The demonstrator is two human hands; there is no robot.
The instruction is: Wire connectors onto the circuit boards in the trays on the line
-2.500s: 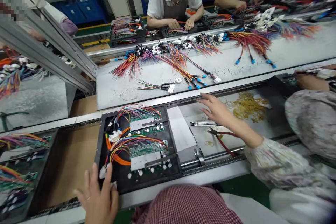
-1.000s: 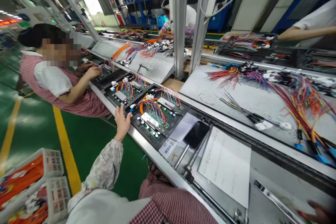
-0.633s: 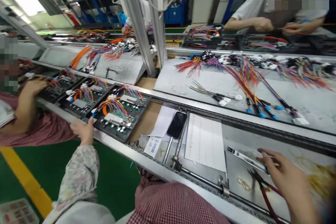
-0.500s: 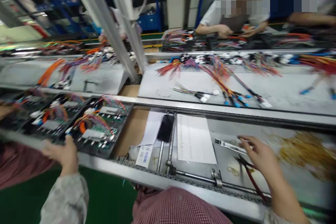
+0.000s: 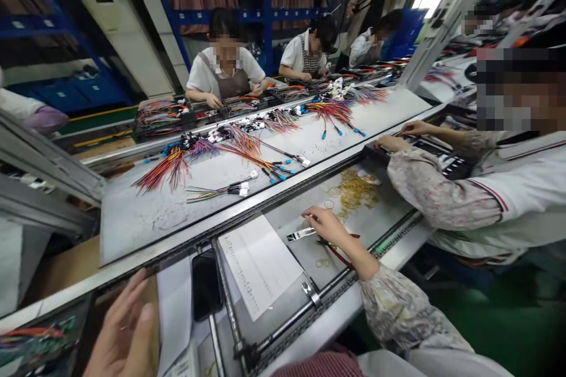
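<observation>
My left hand [image 5: 126, 330] is raised at the lower left, open, with fingers and thumb apart and nothing in it. Just right of it lie white papers [image 5: 174, 312] and a black phone [image 5: 207, 284]. Over the metal work surface, my right hand [image 5: 327, 227] is open, its fingers loosely bent and a small gap between the tips. Below its fingers are a narrow white strip with a black end [image 5: 300, 235] and red-handled pliers [image 5: 340, 255], partly hidden by the hand. I see no thing held there. A printed sheet [image 5: 260, 265] lies to the left.
Beyond my right hand lies a pile of yellow rubber bands [image 5: 356, 191]. Wire harnesses [image 5: 247, 147] line the sloped shelf. A metal rod [image 5: 287, 321] crosses the front. A black tray [image 5: 44, 336] is at lower left. A co-worker's arm [image 5: 424, 188] is close on the right; others sit opposite.
The view has swung right, bringing the co-worker on the right into sight. My left hand has moved from beside the circuit-board trays to near the phone. My right hand stays by the pliers.
</observation>
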